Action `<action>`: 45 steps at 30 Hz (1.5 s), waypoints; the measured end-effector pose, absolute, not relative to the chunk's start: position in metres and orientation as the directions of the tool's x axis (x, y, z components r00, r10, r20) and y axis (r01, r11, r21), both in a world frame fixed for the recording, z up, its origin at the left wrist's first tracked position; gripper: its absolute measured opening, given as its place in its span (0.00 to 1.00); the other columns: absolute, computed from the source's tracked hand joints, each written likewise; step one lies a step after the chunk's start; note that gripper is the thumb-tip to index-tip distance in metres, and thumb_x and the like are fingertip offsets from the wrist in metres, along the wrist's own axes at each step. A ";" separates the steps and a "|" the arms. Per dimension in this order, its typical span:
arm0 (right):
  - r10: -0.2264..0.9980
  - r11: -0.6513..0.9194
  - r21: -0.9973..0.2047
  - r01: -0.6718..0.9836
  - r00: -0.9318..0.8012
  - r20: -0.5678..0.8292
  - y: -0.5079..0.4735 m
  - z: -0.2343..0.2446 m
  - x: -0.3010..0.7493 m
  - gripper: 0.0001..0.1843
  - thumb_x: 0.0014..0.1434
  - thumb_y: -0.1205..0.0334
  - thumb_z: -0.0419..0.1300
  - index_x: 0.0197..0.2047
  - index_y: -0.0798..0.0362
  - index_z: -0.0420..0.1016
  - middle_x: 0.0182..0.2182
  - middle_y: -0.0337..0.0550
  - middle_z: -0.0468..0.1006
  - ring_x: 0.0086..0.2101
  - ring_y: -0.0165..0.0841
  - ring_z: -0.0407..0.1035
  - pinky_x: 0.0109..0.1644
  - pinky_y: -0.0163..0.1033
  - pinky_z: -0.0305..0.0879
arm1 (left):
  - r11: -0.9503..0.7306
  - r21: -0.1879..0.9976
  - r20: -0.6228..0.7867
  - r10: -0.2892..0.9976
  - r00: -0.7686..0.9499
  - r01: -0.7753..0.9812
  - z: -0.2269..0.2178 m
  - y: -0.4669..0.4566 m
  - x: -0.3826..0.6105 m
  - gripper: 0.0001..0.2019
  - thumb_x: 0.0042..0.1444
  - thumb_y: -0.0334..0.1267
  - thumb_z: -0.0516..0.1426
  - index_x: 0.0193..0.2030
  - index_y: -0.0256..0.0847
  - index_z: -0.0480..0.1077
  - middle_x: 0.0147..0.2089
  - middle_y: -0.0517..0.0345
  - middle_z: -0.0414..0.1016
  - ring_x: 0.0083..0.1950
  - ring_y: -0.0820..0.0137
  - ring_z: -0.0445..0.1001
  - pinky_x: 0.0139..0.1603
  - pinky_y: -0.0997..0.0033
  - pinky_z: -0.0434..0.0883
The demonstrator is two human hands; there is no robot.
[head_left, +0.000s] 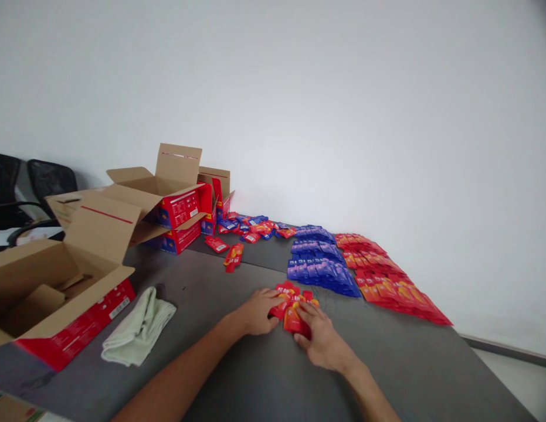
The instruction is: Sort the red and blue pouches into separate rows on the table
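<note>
Several red packets with orange fruit pictures lie in a small overlapping cluster on the dark table in front of me. At the cluster's left side, my left hand has its fingers and thumb bent around the edge of a red packet. My right hand grips the front packet from the right, fingers on top and thumb at its lower edge. The hands are close together, with the cluster between them. Parts of the packets are hidden under the fingers.
Overlapping rows of blue packets and red packets lie at the right rear. A loose mixed pile is by the wall. Open cartons and a nearer open box stand left, beside a folded pale cloth.
</note>
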State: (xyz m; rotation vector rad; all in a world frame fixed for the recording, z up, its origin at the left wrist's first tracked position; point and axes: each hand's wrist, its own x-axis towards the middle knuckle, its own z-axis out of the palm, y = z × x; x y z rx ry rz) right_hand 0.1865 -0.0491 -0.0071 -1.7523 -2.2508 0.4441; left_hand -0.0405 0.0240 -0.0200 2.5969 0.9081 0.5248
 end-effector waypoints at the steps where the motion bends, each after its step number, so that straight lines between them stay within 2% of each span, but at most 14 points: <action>1: 0.971 0.223 -0.395 0.891 -0.237 0.013 -0.051 -0.007 0.186 0.35 0.53 0.58 0.60 0.64 0.54 0.64 0.65 0.50 0.58 0.65 0.45 0.49 0.68 0.51 0.45 | -0.732 0.417 0.230 0.659 0.716 0.539 -0.020 0.020 -0.040 0.30 0.53 0.42 0.56 0.65 0.47 0.61 0.65 0.50 0.64 0.64 0.55 0.62 0.63 0.53 0.59; 8: 0.966 0.258 -0.406 0.877 -0.243 0.088 -0.051 -0.010 0.186 0.34 0.52 0.65 0.60 0.63 0.55 0.65 0.64 0.51 0.61 0.64 0.43 0.50 0.68 0.51 0.44 | -0.684 0.359 0.243 0.725 0.644 0.635 -0.020 -0.006 -0.024 0.28 0.52 0.50 0.58 0.59 0.45 0.67 0.59 0.49 0.69 0.58 0.55 0.64 0.59 0.54 0.61; 13: 0.962 0.271 -0.404 0.874 -0.259 0.084 -0.052 -0.011 0.189 0.34 0.52 0.63 0.61 0.63 0.54 0.65 0.63 0.51 0.62 0.64 0.43 0.52 0.68 0.50 0.44 | -0.649 0.314 0.245 0.760 0.602 0.693 -0.016 -0.015 -0.015 0.25 0.55 0.50 0.56 0.57 0.44 0.69 0.56 0.47 0.70 0.56 0.55 0.65 0.57 0.55 0.62; 17: 0.958 0.285 -0.374 0.882 -0.268 0.097 -0.049 -0.003 0.187 0.33 0.52 0.61 0.61 0.62 0.55 0.66 0.62 0.51 0.63 0.63 0.44 0.54 0.67 0.50 0.47 | -0.614 0.305 0.260 0.789 0.557 0.728 -0.010 -0.025 -0.014 0.26 0.52 0.52 0.57 0.57 0.46 0.68 0.61 0.47 0.66 0.58 0.52 0.63 0.58 0.52 0.60; 20: 0.950 0.310 -0.363 0.879 -0.273 0.150 -0.041 0.006 0.177 0.29 0.54 0.64 0.58 0.60 0.52 0.69 0.60 0.49 0.66 0.61 0.42 0.57 0.66 0.48 0.49 | -0.580 0.319 0.313 0.811 0.495 0.749 -0.006 -0.027 -0.020 0.27 0.51 0.54 0.58 0.58 0.49 0.68 0.64 0.47 0.62 0.61 0.51 0.61 0.59 0.50 0.58; 23: 0.933 0.350 -0.384 0.854 -0.282 0.223 -0.025 0.012 0.156 0.25 0.56 0.68 0.54 0.58 0.54 0.71 0.59 0.50 0.68 0.59 0.38 0.61 0.66 0.43 0.51 | -0.520 0.334 0.354 0.842 0.407 0.786 -0.005 -0.016 -0.032 0.22 0.55 0.50 0.55 0.56 0.47 0.69 0.63 0.47 0.64 0.61 0.53 0.61 0.60 0.50 0.57; 27: 0.932 0.345 -0.427 0.836 -0.250 0.262 0.002 0.007 0.117 0.24 0.59 0.70 0.51 0.58 0.62 0.70 0.58 0.54 0.69 0.58 0.37 0.62 0.64 0.38 0.55 | -0.411 0.343 0.419 0.872 0.254 0.844 -0.011 0.022 -0.055 0.17 0.60 0.43 0.50 0.51 0.42 0.72 0.61 0.46 0.67 0.63 0.57 0.61 0.63 0.53 0.57; 32: 0.929 0.355 -0.442 0.824 -0.257 0.268 0.030 -0.007 0.072 0.24 0.57 0.72 0.52 0.57 0.65 0.71 0.58 0.58 0.69 0.58 0.39 0.63 0.64 0.39 0.56 | -0.200 0.376 0.437 0.899 0.018 0.905 -0.023 0.081 -0.083 0.21 0.60 0.40 0.50 0.59 0.37 0.67 0.65 0.41 0.61 0.68 0.54 0.56 0.65 0.51 0.56; 37: 0.934 0.339 -0.434 0.834 -0.246 0.258 0.039 -0.013 0.048 0.25 0.55 0.72 0.51 0.56 0.63 0.72 0.57 0.57 0.70 0.58 0.41 0.64 0.63 0.40 0.58 | -0.097 0.391 0.356 0.933 -0.054 0.915 -0.037 0.116 -0.098 0.27 0.56 0.36 0.52 0.63 0.37 0.62 0.67 0.39 0.59 0.67 0.54 0.58 0.63 0.50 0.58; 42: 0.929 0.348 -0.446 0.825 -0.240 0.281 0.036 -0.019 0.048 0.24 0.56 0.71 0.50 0.55 0.58 0.74 0.57 0.53 0.71 0.58 0.40 0.64 0.63 0.43 0.59 | -0.039 0.363 0.295 0.952 -0.075 0.931 -0.037 0.120 -0.104 0.19 0.59 0.31 0.46 0.54 0.36 0.69 0.55 0.41 0.72 0.58 0.56 0.68 0.57 0.53 0.65; 45: 0.935 0.332 -0.451 0.829 -0.227 0.271 0.033 -0.020 0.055 0.23 0.57 0.71 0.50 0.54 0.60 0.74 0.57 0.54 0.70 0.57 0.39 0.65 0.64 0.41 0.58 | -0.025 0.337 0.300 0.951 -0.082 0.941 -0.033 0.110 -0.101 0.20 0.60 0.27 0.42 0.54 0.35 0.68 0.51 0.39 0.73 0.54 0.57 0.70 0.54 0.54 0.67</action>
